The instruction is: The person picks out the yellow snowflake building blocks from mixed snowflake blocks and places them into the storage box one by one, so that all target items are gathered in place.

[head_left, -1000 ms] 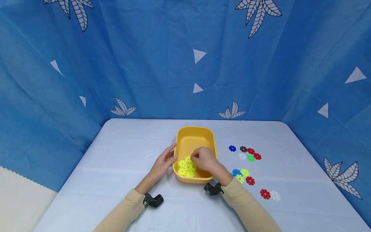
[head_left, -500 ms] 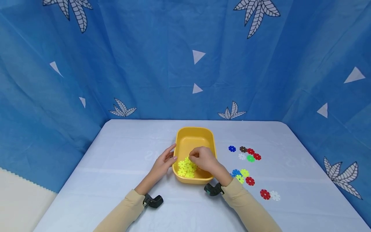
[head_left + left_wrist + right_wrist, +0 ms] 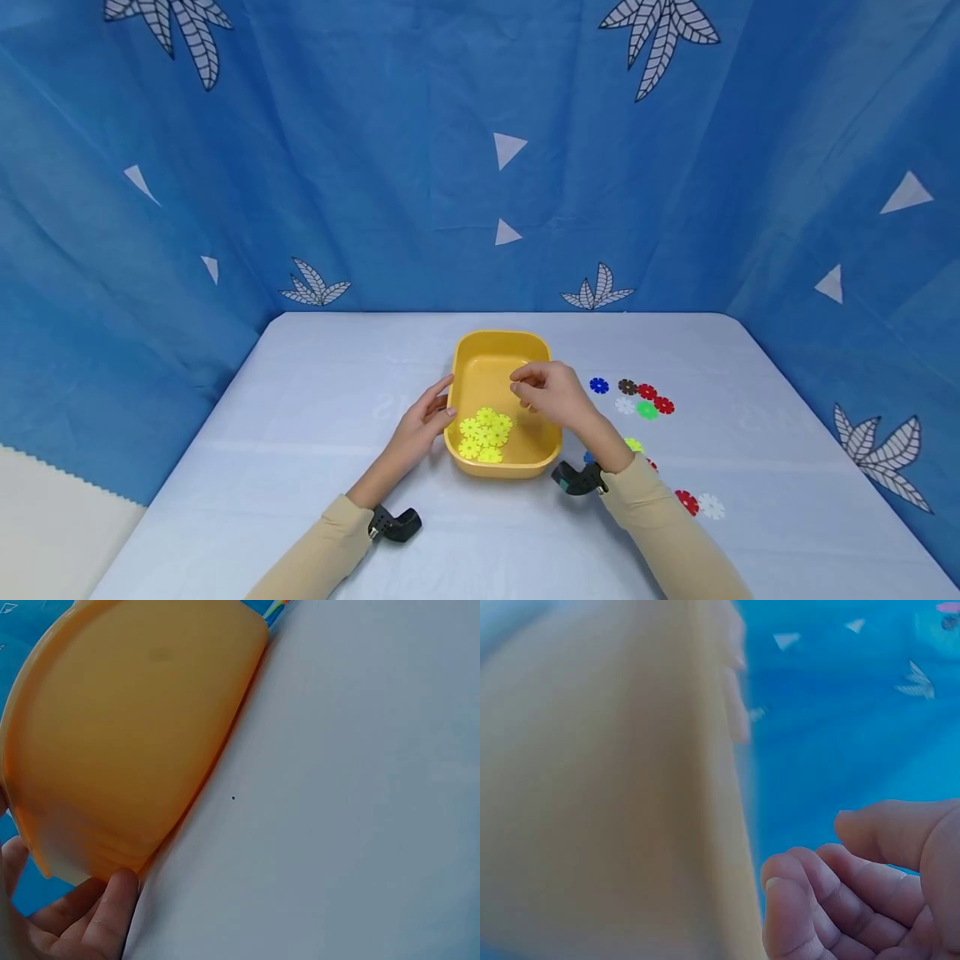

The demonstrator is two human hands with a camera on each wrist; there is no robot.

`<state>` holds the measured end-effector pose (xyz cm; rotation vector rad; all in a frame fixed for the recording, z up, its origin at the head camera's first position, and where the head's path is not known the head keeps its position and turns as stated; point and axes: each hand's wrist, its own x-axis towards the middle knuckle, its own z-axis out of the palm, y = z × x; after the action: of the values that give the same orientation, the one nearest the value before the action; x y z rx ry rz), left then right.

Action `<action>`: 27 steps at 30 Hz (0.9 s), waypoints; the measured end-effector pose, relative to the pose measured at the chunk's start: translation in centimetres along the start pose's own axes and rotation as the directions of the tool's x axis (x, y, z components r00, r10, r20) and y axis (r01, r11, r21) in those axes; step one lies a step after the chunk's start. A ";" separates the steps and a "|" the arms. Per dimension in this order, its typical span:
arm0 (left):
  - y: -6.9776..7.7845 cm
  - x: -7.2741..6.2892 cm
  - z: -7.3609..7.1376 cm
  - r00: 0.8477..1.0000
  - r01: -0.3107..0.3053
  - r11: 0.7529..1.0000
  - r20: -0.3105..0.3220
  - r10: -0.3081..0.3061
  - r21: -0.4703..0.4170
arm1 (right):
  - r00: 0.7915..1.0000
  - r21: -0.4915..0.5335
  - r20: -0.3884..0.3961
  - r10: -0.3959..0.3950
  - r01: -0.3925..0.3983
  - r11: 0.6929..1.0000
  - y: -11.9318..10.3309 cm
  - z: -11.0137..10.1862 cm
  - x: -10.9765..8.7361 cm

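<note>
A yellow plastic tub (image 3: 498, 472) stands mid-table, with several bright yellow snowflake building discs (image 3: 486, 436) heaped in its near left part. My left hand (image 3: 416, 427) holds the tub's left side, thumb at the rim and fingers against the outer wall. In the left wrist view, those fingers (image 3: 111, 915) lie low along the wall, near the tabletop. Over the tub's right side hovers my right hand (image 3: 558, 396), fingers loosely bent. The right wrist view shows a gap between its thumb (image 3: 892, 832) and fingers, with nothing held.
Right of the tub lie loose discs: a dark blue disc (image 3: 598, 386), a brown disc (image 3: 627, 387), a green disc (image 3: 647, 410), and red and white ones. Nearer the front, a white disc (image 3: 711, 507) touches a red disc (image 3: 686, 502). My right forearm partly covers others. A blue curtain (image 3: 420, 167) hangs behind.
My right hand has lifted off the yellow discs and moved right and back, its fingers loosening. The left hand stays at the tub's side.
</note>
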<state>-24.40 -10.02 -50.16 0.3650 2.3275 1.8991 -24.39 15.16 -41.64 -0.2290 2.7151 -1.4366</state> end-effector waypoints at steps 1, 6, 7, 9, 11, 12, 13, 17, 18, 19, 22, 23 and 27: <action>0.0 0.0 0.0 1.000 0.002 1.000 0.001 -0.002 -0.001 | 1.000 -0.002 -0.006 -0.003 0.003 1.000 0.1 -0.7 0.0; 0.0 0.0 -0.1 1.000 0.000 1.000 0.005 0.000 0.001 | 0.999 -0.044 -0.048 -0.021 0.019 0.999 1.5 -4.5 -0.5; 0.0 0.0 -0.2 1.000 0.000 1.000 0.006 0.000 0.003 | 0.998 -0.053 -0.056 -0.012 0.009 0.999 1.9 -5.1 -0.7; 0.1 0.0 -0.2 1.000 -0.004 1.000 0.007 0.004 0.007 | 0.997 -0.073 -0.071 0.009 -0.015 0.997 2.7 -6.4 -1.0; 0.1 0.0 -0.3 1.000 -0.007 1.000 0.010 0.007 0.008 | 0.996 -0.095 -0.079 0.031 -0.039 0.995 3.5 -7.6 -1.5; 0.0 0.0 -0.3 1.000 -0.006 1.000 0.012 0.006 0.008 | 0.996 -0.110 -0.082 0.038 -0.047 0.993 3.9 -8.1 -1.7; 0.0 0.0 -0.3 1.000 -0.005 1.000 0.013 0.005 0.006 | 0.995 -0.118 -0.085 0.050 -0.060 0.991 4.3 -8.5 -2.0; 0.0 0.0 -0.3 1.000 -0.004 1.000 0.013 0.004 0.000 | 0.991 -0.141 -0.101 0.093 -0.107 0.984 5.8 -10.1 -3.2; 0.0 0.1 -0.3 1.000 -0.002 1.000 0.012 0.002 0.000 | 0.989 -0.141 -0.105 0.102 -0.116 0.983 6.2 -10.4 -3.5; 0.0 0.1 -0.3 1.000 -0.001 1.000 0.008 0.001 0.002 | 0.988 -0.136 -0.107 0.111 -0.125 0.983 6.5 -10.6 -3.8; -0.1 0.2 -0.3 1.000 -0.002 1.000 0.003 0.002 0.007 | 0.986 -0.136 -0.104 0.130 -0.143 0.980 7.6 -11.0 -4.8; -0.1 0.2 -0.3 1.000 -0.002 1.000 0.002 0.002 0.007 | 0.986 -0.137 -0.099 0.135 -0.148 0.979 7.9 -11.1 -5.0; -0.2 0.1 -0.1 1.000 -0.001 1.000 -0.003 0.001 0.000 | 0.982 -0.158 -0.085 0.169 -0.180 0.971 9.3 -11.0 -5.9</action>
<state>-24.60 -10.16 -50.33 0.3633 2.3294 1.9013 -20.84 30.26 -43.15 0.0543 2.8298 -1.1974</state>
